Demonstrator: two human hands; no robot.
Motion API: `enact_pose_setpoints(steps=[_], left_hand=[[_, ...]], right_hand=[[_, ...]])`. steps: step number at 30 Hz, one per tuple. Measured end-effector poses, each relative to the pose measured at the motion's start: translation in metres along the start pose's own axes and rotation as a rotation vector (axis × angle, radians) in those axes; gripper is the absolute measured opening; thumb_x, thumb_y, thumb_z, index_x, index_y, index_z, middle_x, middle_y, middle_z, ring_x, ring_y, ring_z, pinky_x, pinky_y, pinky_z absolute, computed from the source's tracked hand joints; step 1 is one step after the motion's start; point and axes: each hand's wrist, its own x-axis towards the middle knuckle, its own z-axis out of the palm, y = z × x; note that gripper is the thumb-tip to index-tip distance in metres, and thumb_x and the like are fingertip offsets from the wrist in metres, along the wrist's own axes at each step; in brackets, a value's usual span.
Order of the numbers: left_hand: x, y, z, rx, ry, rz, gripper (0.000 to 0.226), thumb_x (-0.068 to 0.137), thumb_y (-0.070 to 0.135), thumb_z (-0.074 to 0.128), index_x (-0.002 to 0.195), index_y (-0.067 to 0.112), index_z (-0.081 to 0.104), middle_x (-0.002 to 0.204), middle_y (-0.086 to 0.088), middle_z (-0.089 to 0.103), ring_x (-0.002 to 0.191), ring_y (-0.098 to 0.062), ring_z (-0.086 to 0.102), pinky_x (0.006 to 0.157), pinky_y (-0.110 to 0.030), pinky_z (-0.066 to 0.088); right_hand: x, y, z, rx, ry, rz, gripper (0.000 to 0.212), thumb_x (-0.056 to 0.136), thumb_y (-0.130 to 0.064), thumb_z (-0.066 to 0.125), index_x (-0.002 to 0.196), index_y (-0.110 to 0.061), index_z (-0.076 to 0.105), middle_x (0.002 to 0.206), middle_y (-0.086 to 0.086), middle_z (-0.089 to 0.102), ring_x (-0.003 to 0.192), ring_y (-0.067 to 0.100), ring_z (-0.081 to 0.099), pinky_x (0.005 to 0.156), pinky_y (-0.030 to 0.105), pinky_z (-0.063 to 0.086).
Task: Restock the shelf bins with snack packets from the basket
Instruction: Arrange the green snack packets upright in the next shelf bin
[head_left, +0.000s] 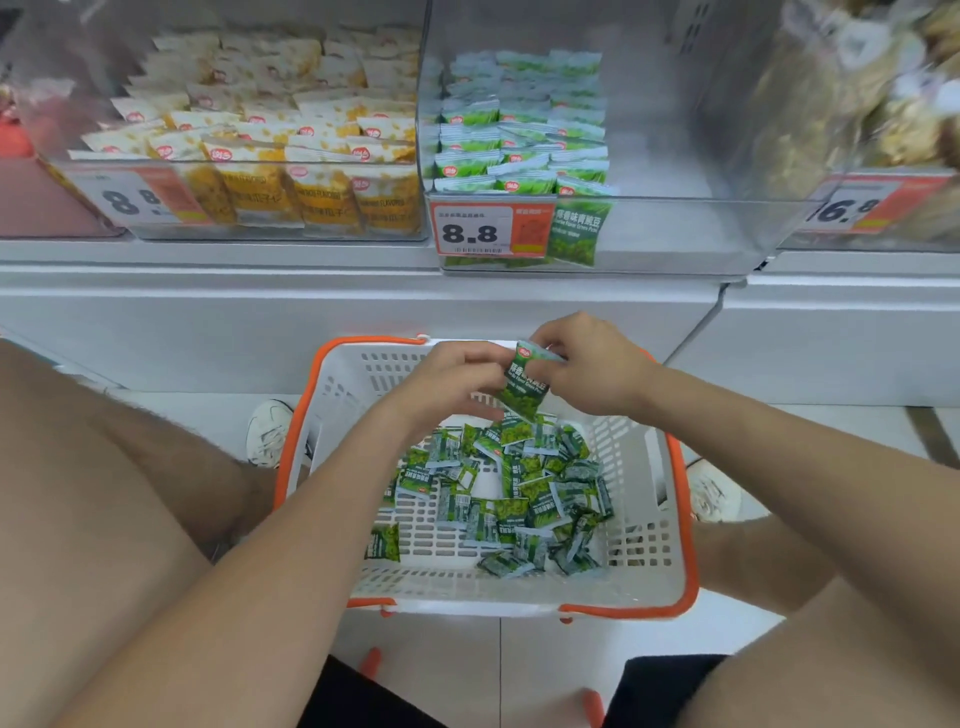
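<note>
Head | left hand (457, 382) and right hand (595, 371) meet above basket (687, 519) | hands together pinch one green packet (523, 387)

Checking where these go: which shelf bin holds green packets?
The middle bin, green packets stacked along its left side. The left bin holds yellow packets.

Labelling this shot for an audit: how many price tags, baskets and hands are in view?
Price tags: 3
Basket: 1
Hands: 2
Total: 6
</note>
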Motion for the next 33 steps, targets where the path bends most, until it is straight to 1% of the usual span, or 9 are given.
enact_pose_setpoints(steps=[4, 8, 14, 17, 20, 23, 26, 29, 33], left_hand=[[-0.002, 0.002, -0.005, 0.047, 0.038, 0.031, 0.026, 0.09, -0.004, 0.074, 0.115, 0.004, 0.074, 0.099, -0.015, 0.079, 0.093, -0.033, 0.076, 0.095, -0.053, 0.06], [-0.006, 0.014, -0.003, 0.073, 0.14, 0.126, 0.019, 0.092, -0.004, 0.07, 0.109, 0.003, 0.074, 0.096, -0.016, 0.079, 0.082, -0.037, 0.077, 0.088, -0.058, 0.061], [-0.019, 0.062, 0.013, 0.342, 0.49, 0.745, 0.017, 0.094, 0.017, 0.06, 0.084, 0.021, 0.073, 0.069, 0.009, 0.069, 0.061, -0.018, 0.067, 0.056, -0.043, 0.057], [-0.025, 0.086, 0.018, 0.597, 0.801, 1.033, 0.016, 0.092, 0.006, 0.059, 0.091, 0.012, 0.073, 0.089, -0.001, 0.067, 0.077, -0.019, 0.063, 0.067, -0.036, 0.05], [-0.025, 0.104, 0.018, 0.799, 0.89, 1.127, 0.025, 0.082, -0.001, 0.06, 0.101, 0.009, 0.073, 0.105, -0.007, 0.064, 0.102, -0.028, 0.06, 0.088, -0.04, 0.045], [-0.017, 0.114, 0.017, 0.965, 0.785, 1.092, 0.035, 0.079, 0.003, 0.059, 0.111, 0.012, 0.071, 0.119, -0.004, 0.065, 0.118, -0.028, 0.058, 0.105, -0.049, 0.039], [-0.011, 0.113, 0.017, 1.036, 0.67, 1.0, 0.037, 0.081, 0.005, 0.057, 0.115, 0.016, 0.068, 0.114, 0.002, 0.067, 0.112, -0.023, 0.059, 0.11, -0.048, 0.037], [-0.008, 0.112, 0.019, 1.044, 0.656, 0.917, 0.038, 0.081, 0.007, 0.057, 0.117, 0.019, 0.065, 0.103, 0.005, 0.068, 0.1, -0.021, 0.061, 0.102, -0.042, 0.04], [-0.005, 0.118, 0.022, 1.034, 0.692, 0.872, 0.025, 0.081, 0.014, 0.053, 0.104, 0.02, 0.063, 0.088, 0.007, 0.065, 0.087, -0.02, 0.06, 0.093, -0.042, 0.04]], right_hand=[[-0.001, 0.002, -0.001, 0.126, 0.04, 0.047, 0.012, 0.096, -0.027, 0.071, 0.107, -0.022, 0.071, 0.096, 0.006, 0.072, 0.09, 0.023, 0.067, 0.071, 0.031, 0.047], [-0.004, -0.006, -0.008, 0.133, 0.119, -0.018, 0.011, 0.095, -0.032, 0.067, 0.103, -0.025, 0.07, 0.092, 0.0, 0.071, 0.093, 0.022, 0.066, 0.072, 0.031, 0.048], [-0.027, -0.041, -0.046, -0.024, 0.379, -0.228, 0.024, 0.093, -0.031, 0.061, 0.115, -0.023, 0.066, 0.084, -0.002, 0.07, 0.075, 0.02, 0.06, 0.067, 0.034, 0.049], [-0.034, -0.052, -0.076, 0.007, 0.658, -0.349, 0.022, 0.091, -0.028, 0.061, 0.111, -0.02, 0.066, 0.082, -0.003, 0.068, 0.071, 0.02, 0.059, 0.067, 0.039, 0.05], [-0.026, -0.044, -0.108, 0.039, 0.837, -0.385, 0.02, 0.094, -0.025, 0.064, 0.113, -0.017, 0.064, 0.092, -0.004, 0.071, 0.081, 0.022, 0.063, 0.077, 0.039, 0.048], [-0.005, -0.024, -0.129, -0.083, 0.765, -0.288, 0.025, 0.096, -0.028, 0.065, 0.119, -0.019, 0.065, 0.105, -0.003, 0.073, 0.094, 0.028, 0.065, 0.084, 0.034, 0.043], [0.015, -0.018, -0.139, -0.135, 0.516, -0.144, 0.028, 0.095, -0.033, 0.069, 0.121, -0.023, 0.07, 0.105, -0.002, 0.073, 0.098, 0.028, 0.064, 0.08, 0.025, 0.035], [0.027, -0.024, -0.15, 0.04, 0.275, -0.017, 0.023, 0.092, -0.031, 0.073, 0.112, -0.02, 0.075, 0.084, -0.001, 0.075, 0.078, 0.015, 0.072, 0.07, 0.024, 0.05], [0.042, -0.027, -0.161, 0.226, 0.136, 0.159, 0.027, 0.08, -0.017, 0.085, 0.104, -0.015, 0.071, 0.095, 0.011, 0.074, 0.068, 0.024, 0.077, 0.069, 0.035, 0.065]])
